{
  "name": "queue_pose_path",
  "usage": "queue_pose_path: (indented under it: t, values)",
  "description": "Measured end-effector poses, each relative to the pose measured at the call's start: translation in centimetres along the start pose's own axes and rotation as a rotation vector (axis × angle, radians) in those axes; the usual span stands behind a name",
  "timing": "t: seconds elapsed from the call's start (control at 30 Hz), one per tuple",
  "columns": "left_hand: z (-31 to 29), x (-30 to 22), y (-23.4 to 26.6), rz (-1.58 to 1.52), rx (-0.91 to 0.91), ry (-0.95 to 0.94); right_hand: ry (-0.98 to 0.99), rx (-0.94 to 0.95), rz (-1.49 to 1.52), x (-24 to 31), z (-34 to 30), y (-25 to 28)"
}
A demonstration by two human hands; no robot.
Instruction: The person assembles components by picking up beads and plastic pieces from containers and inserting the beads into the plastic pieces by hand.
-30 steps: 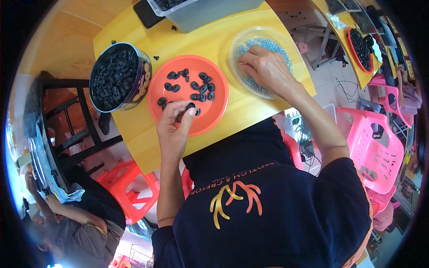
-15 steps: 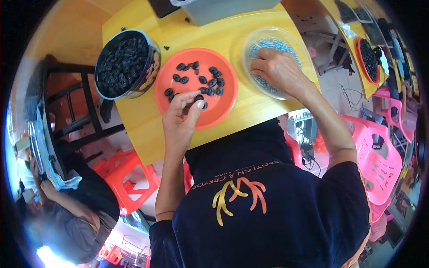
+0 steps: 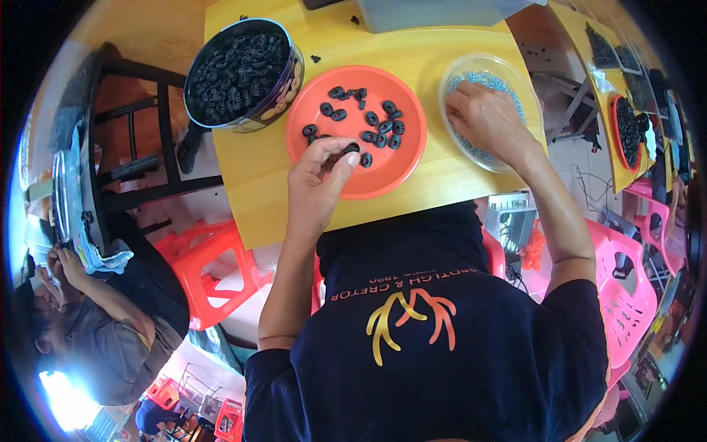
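Note:
My left hand (image 3: 318,184) reaches into an orange plate (image 3: 401,158) on the yellow table (image 3: 258,177) and pinches a small black ring-shaped part (image 3: 352,148) at its fingertips. Several more black parts (image 3: 372,119) lie scattered on the plate. My right hand (image 3: 482,118) rests inside a clear round dish (image 3: 458,68) of small grey-blue pieces (image 3: 475,77), fingers curled into them; what they grip is hidden.
A round dark tin (image 3: 239,70) full of black parts stands at the table's left. A grey box (image 3: 434,13) lies at the far edge. Red stools (image 3: 213,269), a pink chair (image 3: 630,295) and a dark frame stool (image 3: 140,155) surround the table. Another person (image 3: 103,331) sits at lower left.
The camera view shifted, so the table sits higher in frame. My left hand stays at the plate's near edge pinching a black part. My right hand remains in the clear dish.

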State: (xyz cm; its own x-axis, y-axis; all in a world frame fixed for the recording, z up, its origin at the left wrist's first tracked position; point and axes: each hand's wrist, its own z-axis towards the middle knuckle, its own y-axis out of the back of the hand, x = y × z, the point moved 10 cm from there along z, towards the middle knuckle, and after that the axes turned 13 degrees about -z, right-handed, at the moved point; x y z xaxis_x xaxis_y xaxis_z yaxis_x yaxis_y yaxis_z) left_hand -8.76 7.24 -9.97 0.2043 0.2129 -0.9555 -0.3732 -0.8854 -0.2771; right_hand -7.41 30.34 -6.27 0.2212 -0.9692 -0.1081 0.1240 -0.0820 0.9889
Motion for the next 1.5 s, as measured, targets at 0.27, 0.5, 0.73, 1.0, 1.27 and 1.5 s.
queue_pose_path:
  t: [0.27, 0.5, 0.73, 1.0, 1.27, 1.5]
  values:
    - [0.3, -1.6, -2.4, -0.12, 0.059, -0.026, -0.281, -0.05, 0.396, -4.0, -1.5, 1.3]
    - [1.3, -2.1, -5.8, -0.168, 0.16, -0.031, -0.514, -0.082, 1.277, -4.5, -3.1, -0.2]
    - [1.4, -2.0, -8.1, -0.226, 0.209, 0.034, -0.464, -0.094, 1.812, -0.7, -3.2, 0.4]
    - [1.3, -1.8, -8.6, -0.228, 0.192, -0.016, -0.315, -0.137, 1.542, 2.7, -2.5, 3.1]
    - [0.4, -1.3, -6.8, -0.183, 0.134, -0.01, -0.178, -0.263, 1.089, 4.1, -1.9, 5.5]
    - [-0.4, -0.8, -5.5, -0.262, 0.091, 0.008, -0.188, -0.274, 1.064, 5.7, -2.1, 5.0]
